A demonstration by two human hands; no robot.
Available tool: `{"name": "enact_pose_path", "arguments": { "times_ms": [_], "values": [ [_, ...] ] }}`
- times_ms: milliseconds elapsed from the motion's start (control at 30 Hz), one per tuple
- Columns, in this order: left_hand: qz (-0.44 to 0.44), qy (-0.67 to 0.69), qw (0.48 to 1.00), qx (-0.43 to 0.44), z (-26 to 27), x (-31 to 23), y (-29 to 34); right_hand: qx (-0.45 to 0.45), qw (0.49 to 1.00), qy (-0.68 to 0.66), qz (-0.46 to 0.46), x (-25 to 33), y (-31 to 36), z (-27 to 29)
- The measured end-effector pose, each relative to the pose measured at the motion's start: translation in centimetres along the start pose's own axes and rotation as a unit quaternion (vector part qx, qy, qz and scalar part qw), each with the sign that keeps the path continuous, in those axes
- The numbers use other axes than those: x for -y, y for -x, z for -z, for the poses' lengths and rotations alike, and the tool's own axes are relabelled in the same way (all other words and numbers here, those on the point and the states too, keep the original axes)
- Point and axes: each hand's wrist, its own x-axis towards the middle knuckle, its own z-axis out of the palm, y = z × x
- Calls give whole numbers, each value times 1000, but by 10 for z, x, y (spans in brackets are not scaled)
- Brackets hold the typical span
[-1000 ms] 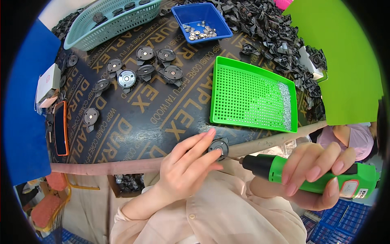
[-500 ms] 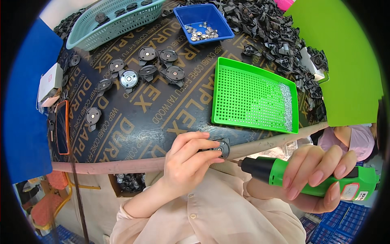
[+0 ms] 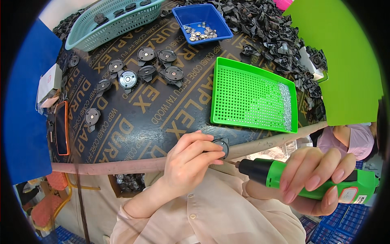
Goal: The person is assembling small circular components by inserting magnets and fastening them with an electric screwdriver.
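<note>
My left hand pinches a round black plastic part with a metal disc at the table's front edge; the fingers cover much of it. A green and black electric screwdriver lies in my right hand, fingers wrapped around its body. Its thin bit points left at the part, the tip close beside my left fingertips; whether it touches is hard to tell. Beyond my hands sits a green perforated tray with small silver screws gathered along its right side. Several similar black round parts lie on the table.
A blue bin holds small metal discs. Left of it stands a pale green basket with black parts. Black plastic pieces are heaped at the far right. An orange-edged phone and a white box lie at left. Another person sits at right.
The screwdriver and my right hand have shifted slightly left, the bit drawing nearer to the held part. My left hand keeps its pinch with little movement.
</note>
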Motion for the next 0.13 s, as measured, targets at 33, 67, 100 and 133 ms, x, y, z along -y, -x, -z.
{"name": "enact_pose_path", "arguments": {
  "times_ms": [33, 67, 100, 133],
  "values": [
    [-3, 4, 1000, 5, 0, 0, 0, 0, 1000, 0, 0, 0, 0, 0],
    [-4, 5, 1000, 5, 0, 0, 0, -1, 1000, 2, -1, 0, 0, 0],
    [19, 7, 1000, 4, -1, -2, -1, -3, 1000, 3, -1, 0, 1, 1],
    [41, 8, 999, 3, -1, -4, -2, -3, 1000, 4, -1, 0, 1, 1]
  ]
}}
